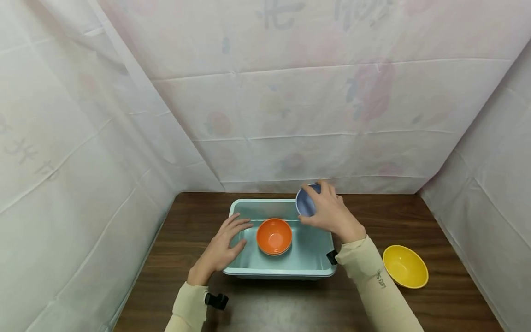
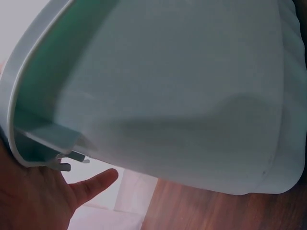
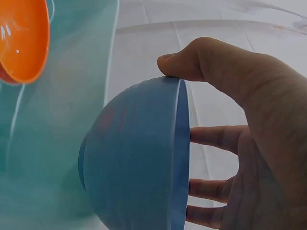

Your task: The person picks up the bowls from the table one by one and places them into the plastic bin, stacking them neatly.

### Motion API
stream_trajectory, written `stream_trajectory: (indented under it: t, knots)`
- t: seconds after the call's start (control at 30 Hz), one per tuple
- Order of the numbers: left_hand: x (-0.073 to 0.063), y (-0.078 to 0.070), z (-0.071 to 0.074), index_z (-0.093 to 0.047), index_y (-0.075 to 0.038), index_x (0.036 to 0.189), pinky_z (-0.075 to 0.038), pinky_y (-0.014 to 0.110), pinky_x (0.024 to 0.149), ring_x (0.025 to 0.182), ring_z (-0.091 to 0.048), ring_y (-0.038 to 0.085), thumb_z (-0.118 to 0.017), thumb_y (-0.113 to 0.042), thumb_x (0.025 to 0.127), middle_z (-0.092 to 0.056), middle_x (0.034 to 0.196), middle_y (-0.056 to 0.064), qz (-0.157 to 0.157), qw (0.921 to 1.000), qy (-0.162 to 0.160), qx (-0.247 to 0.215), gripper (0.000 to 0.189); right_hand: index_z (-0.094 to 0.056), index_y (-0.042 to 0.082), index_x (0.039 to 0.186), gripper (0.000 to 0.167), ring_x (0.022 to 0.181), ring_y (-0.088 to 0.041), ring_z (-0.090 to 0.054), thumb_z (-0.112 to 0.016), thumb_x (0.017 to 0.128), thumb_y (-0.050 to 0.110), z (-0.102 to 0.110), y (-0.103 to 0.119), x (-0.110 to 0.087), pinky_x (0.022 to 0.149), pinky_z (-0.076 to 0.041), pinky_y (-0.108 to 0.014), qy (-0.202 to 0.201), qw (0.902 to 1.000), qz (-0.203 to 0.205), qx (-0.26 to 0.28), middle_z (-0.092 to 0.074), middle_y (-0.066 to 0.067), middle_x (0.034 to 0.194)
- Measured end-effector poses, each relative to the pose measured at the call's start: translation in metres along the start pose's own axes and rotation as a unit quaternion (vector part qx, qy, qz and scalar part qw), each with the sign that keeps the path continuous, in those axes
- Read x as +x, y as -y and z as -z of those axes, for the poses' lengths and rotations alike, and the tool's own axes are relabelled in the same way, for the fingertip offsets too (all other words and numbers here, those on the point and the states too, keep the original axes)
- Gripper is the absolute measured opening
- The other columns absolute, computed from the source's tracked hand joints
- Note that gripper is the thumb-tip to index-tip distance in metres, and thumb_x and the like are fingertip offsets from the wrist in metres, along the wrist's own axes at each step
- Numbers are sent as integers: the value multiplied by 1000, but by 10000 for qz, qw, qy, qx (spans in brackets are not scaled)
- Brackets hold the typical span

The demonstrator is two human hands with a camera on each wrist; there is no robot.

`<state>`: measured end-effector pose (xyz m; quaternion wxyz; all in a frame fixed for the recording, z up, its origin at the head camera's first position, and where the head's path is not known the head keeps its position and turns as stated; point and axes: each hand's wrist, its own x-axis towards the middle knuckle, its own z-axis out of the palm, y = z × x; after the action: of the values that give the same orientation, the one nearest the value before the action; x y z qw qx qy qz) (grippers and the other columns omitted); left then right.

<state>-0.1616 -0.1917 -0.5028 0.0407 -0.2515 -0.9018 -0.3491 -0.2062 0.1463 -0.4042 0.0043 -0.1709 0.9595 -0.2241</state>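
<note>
My right hand holds a blue bowl by its rim, above the back right part of a pale green basin. In the right wrist view, the blue bowl is tilted on its side, with the thumb and fingers spread across its rim. An orange bowl sits upright inside the basin, and another rim shows just beneath it. At the basin's left side, my left hand has its fingers spread over the rim and grips nothing. The left wrist view shows the basin's outer wall beside the left thumb.
A yellow bowl lies on the dark wooden table to the right of the basin, near my right sleeve. White printed sheets hang behind the table and at both sides.
</note>
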Motion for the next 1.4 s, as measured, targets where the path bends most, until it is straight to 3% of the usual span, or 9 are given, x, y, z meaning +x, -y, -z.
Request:
stream_trajectory:
  t: [0.27,0.57,1.0,1.4]
  knots:
    - [-1,2,-1,-63,-21,141,-31,70,115,156,-26,33,-65,-25,102,-55,152,2,-25,10000,-57,-6,40,-42,29,158,88,146,-46,-29,-81,81,46,-19,8,5,106,-35,-72,179,9994,271,115,-24,-24,162]
    - [0,3,-3,-65,-14,139,-31,72,114,155,-26,34,-63,-28,103,-56,151,3,-146,9998,-116,12,38,-42,24,158,88,145,-44,-29,-81,81,44,-31,19,8,109,-34,-72,437,9982,391,93,-25,-23,163]
    - [-1,3,-2,-67,-16,137,-32,71,114,154,-28,35,-65,-26,101,-58,149,4,-205,9997,-121,41,37,-43,25,157,86,144,-42,-32,-81,84,47,-41,25,15,105,-40,-67,1036,9919,730,-70,-27,-21,162]
    - [0,5,-3,-67,-14,137,-31,71,114,154,-28,36,-64,-26,102,-59,148,4,-207,9997,-127,11,37,-44,24,157,86,145,-41,-35,-78,84,53,-50,24,23,108,-39,-65,1213,9841,1118,-660,-31,-21,161]
